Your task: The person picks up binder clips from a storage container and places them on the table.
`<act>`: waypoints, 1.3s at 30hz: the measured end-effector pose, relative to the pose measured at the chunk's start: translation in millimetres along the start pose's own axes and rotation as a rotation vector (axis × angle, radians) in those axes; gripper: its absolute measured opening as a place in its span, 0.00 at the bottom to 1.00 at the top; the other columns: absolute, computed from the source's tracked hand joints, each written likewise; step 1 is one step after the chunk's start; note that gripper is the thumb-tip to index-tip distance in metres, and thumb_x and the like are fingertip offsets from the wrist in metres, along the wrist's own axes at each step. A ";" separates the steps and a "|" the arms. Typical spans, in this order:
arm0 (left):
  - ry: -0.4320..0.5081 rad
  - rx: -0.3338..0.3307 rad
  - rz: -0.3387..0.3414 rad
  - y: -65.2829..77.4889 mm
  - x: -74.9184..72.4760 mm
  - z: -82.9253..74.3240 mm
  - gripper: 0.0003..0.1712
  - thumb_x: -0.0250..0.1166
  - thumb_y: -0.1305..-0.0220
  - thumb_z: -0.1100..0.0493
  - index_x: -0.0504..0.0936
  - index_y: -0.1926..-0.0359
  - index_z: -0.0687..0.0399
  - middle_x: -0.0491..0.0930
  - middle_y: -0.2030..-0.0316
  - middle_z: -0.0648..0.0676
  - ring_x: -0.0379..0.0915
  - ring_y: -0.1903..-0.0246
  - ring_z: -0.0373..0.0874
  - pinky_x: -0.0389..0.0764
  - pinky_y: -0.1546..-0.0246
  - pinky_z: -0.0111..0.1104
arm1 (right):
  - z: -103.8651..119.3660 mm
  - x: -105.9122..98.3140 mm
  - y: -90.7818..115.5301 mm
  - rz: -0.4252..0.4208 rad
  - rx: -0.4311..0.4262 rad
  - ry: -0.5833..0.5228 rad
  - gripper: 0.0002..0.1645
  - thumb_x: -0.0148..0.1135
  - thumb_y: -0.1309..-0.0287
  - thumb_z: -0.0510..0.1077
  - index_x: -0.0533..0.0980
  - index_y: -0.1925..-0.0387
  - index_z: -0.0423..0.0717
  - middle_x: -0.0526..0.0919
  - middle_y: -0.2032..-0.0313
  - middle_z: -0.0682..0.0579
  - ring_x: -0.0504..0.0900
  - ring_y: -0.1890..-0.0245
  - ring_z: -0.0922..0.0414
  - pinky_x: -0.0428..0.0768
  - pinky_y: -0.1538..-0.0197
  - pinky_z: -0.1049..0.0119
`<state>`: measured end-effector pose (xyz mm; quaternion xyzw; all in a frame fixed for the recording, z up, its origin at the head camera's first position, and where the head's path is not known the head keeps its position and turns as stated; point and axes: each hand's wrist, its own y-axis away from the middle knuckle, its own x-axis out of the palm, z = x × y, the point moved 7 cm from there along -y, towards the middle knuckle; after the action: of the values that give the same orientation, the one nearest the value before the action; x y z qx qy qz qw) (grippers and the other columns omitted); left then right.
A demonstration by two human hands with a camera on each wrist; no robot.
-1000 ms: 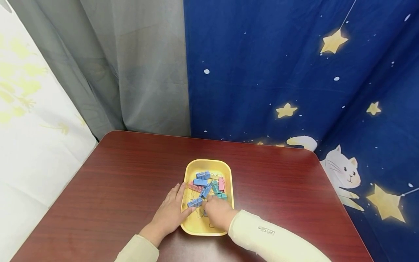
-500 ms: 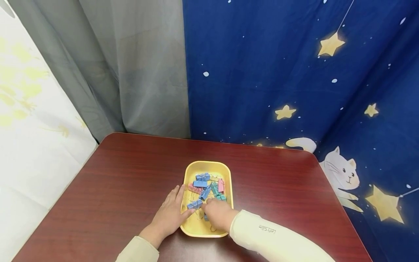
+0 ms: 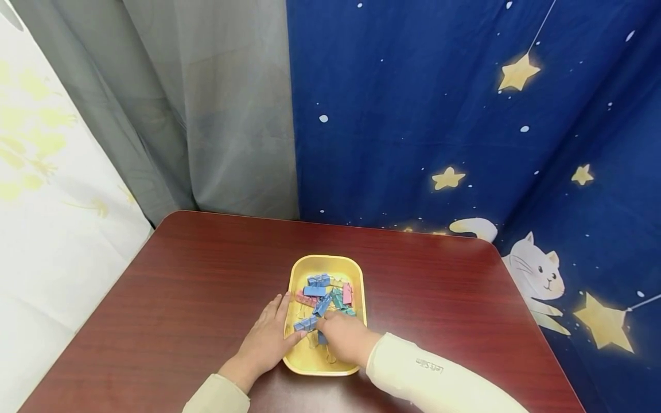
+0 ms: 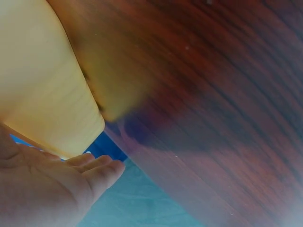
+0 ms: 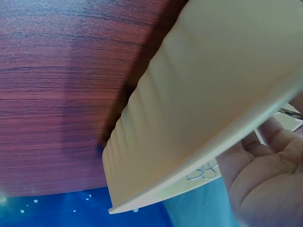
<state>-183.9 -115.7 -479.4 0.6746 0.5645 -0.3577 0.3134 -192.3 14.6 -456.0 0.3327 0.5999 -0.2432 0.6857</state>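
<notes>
Dark red wooden counter point(image 3: 181, 298), starry blue curtain point(image 3: 413, 115) behind. Yellow tray point(image 3: 356, 275) sits at near-centre, long axis running away from you, heap of binder clips point(image 3: 322, 295) inside. Your right hand point(image 3: 345, 338) is in tray's near end, fingers curled down by blue clip point(image 3: 306, 324); whether they pinch it, cannot tell. Your left hand point(image 3: 265, 338) lies flat, fingers straight, against tray's left wall. Clips lie just beyond your right fingertips.

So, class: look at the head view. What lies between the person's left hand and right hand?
In the head view, the yellow tray's left rim and a blue binder clip lie between the left hand and the right hand.
</notes>
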 end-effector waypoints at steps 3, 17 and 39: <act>0.001 0.003 0.003 0.9 -0.7 -1.6 0.49 0.66 0.39 0.44 0.55 0.27 0.62 0.56 0.31 0.70 0.53 0.32 0.66 0.60 0.35 0.56 | 0.6 -3.3 1.4 -0.010 -0.003 -0.010 0.23 0.68 0.56 0.35 0.80 0.54 0.51 0.81 0.62 0.54 0.82 0.59 0.57 0.82 0.58 0.64; 0.008 -0.008 -0.004 -0.8 -0.5 -0.3 0.48 0.65 0.38 0.44 0.54 0.27 0.61 0.57 0.31 0.70 0.53 0.32 0.66 0.60 0.35 0.56 | -2.3 -20.3 6.7 -0.064 -0.021 -0.029 0.20 0.72 0.54 0.39 0.80 0.56 0.50 0.79 0.63 0.56 0.80 0.60 0.60 0.82 0.58 0.67; 0.023 -0.019 0.015 1.9 -0.4 -1.8 0.48 0.65 0.38 0.45 0.54 0.27 0.61 0.57 0.31 0.70 0.53 0.32 0.65 0.59 0.34 0.55 | -53.2 -74.0 24.3 -0.273 0.128 -0.242 0.23 0.70 0.48 0.39 0.78 0.48 0.45 0.79 0.58 0.52 0.77 0.59 0.57 0.81 0.53 0.59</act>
<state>-181.8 -114.7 -478.0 0.6798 0.5665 -0.3421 0.3161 -221.6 65.6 -382.3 0.2594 0.5359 -0.4097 0.6912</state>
